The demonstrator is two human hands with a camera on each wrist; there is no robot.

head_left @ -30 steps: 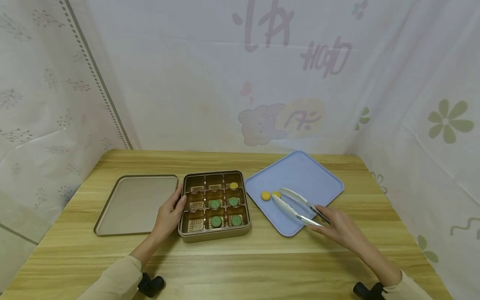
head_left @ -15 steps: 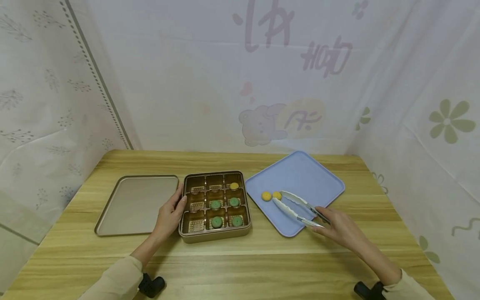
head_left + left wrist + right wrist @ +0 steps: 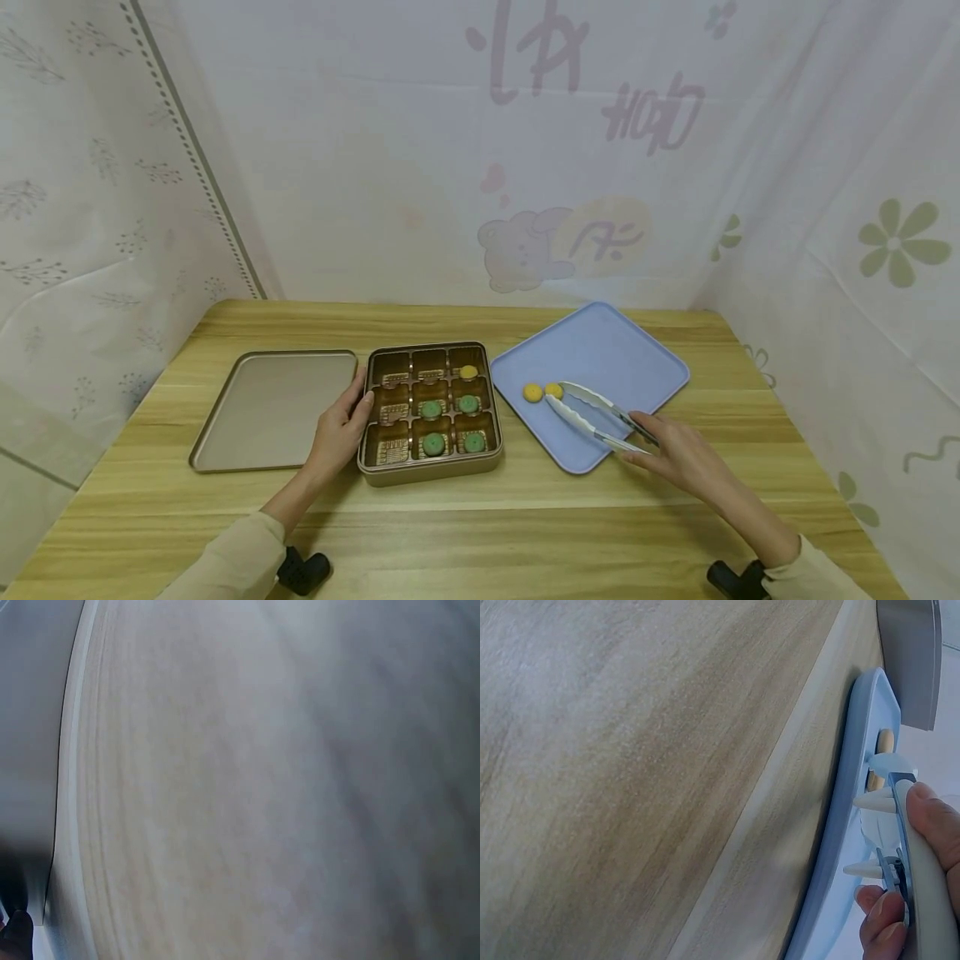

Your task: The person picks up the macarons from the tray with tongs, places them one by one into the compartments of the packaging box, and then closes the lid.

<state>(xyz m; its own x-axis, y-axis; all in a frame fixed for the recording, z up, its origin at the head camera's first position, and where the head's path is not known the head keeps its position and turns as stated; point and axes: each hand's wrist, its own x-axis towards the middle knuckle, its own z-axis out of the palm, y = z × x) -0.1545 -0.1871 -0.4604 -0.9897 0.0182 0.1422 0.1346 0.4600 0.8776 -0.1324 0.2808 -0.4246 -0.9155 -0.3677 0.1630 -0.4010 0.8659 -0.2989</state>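
In the head view, a brown-gold tin (image 3: 429, 475) with a compartment insert holds several small round green cookies (image 3: 432, 444) and a yellow one (image 3: 468, 372) at its back right. My left hand (image 3: 337, 425) rests against the tin's left side, fingers extended along it. My right hand (image 3: 682, 458) holds a pair of metal tongs (image 3: 611, 435) with pale scalloped tips, over the blue tray (image 3: 622, 350). The tong tips stand spread beside the right one of two yellow cookies (image 3: 553, 390); whether they touch it I cannot tell. The other yellow cookie (image 3: 532, 392) lies just left of it.
A flat tan lid (image 3: 262, 408) lies left of the tin on the wooden table (image 3: 420, 542). Patterned white cloth (image 3: 375, 167) hangs behind the table and at both sides. The blue tray's left corner almost meets the tin's right side.
The tong tips have drawn slightly closer together, and more of the right yellow cookie shows beside them. The left hand and the tin have stayed in place.
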